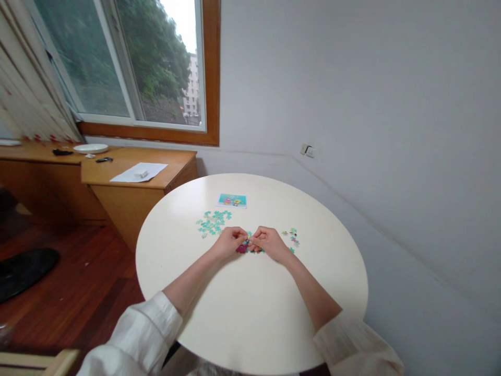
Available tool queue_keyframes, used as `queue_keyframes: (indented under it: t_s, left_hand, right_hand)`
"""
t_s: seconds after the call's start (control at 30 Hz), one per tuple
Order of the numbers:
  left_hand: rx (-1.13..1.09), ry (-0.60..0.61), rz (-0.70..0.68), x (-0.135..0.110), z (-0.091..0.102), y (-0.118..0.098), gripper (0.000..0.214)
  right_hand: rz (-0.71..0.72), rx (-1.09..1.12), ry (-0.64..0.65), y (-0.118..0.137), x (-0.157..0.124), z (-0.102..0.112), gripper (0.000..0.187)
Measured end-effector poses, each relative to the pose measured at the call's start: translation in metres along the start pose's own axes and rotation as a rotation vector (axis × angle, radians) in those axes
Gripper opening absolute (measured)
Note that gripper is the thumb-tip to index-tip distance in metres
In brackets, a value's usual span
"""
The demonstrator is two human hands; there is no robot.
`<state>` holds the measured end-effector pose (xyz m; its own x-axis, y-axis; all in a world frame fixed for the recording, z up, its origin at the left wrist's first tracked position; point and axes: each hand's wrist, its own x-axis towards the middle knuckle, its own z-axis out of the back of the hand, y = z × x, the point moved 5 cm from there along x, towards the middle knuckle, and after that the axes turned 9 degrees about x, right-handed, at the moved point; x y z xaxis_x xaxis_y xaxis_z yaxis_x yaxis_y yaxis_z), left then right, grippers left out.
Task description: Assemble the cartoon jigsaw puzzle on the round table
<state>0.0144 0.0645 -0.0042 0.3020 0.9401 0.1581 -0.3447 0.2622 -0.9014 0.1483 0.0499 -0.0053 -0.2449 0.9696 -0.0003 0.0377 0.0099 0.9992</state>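
Note:
My left hand (pixel 230 243) and my right hand (pixel 271 243) meet over the middle of the round white table (pixel 250 313). Thumb and fingers of both are pinched together on a small jigsaw puzzle piece (pixel 249 238); its outline is mostly covered by the fingertips. Just beneath them lies a group of colourful puzzle pieces (pixel 241 249), magenta and teal, partly hidden by my hands. To the left spreads a pile of loose teal puzzle pieces (pixel 212 223). Several scattered pieces (pixel 295 241) lie right of my right hand.
A picture card (pixel 232 200) with a teal cartoon scene lies behind the pieces. Left of the table stands a wooden cabinet (pixel 129 201) bearing a paper sheet (pixel 156 168) and a white plate (pixel 91 148). A wall socket (pixel 310 152) is on the wall behind.

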Motion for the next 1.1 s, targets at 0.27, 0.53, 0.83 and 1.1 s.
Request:
queue_keyframes:
  t_s: [0.27, 0.53, 0.83, 1.1]
  left_hand:
    - [-0.127, 0.037, 0.079, -0.001, 0.0, 0.0, 0.014]
    - [-0.129, 0.029, 0.088, 0.002, 0.0, 0.007, 0.003]
    - [-0.091, -0.024, 0.081, 0.005, 0.004, 0.014, 0.005]
    - [0.3, -0.139, 0.042, 0.004, 0.016, 0.011, 0.011]
  right_hand:
    - [0.01, -0.03, 0.093, 0.004, -0.006, -0.007, 0.032]
    - [0.197, -0.285, 0.086, 0.009, -0.008, -0.008, 0.018]
    - [0.575, -0.599, 0.022, 0.023, -0.012, -0.014, 0.008]
    - [0.248, -0.475, -0.01, 0.012, -0.008, -0.012, 0.018]
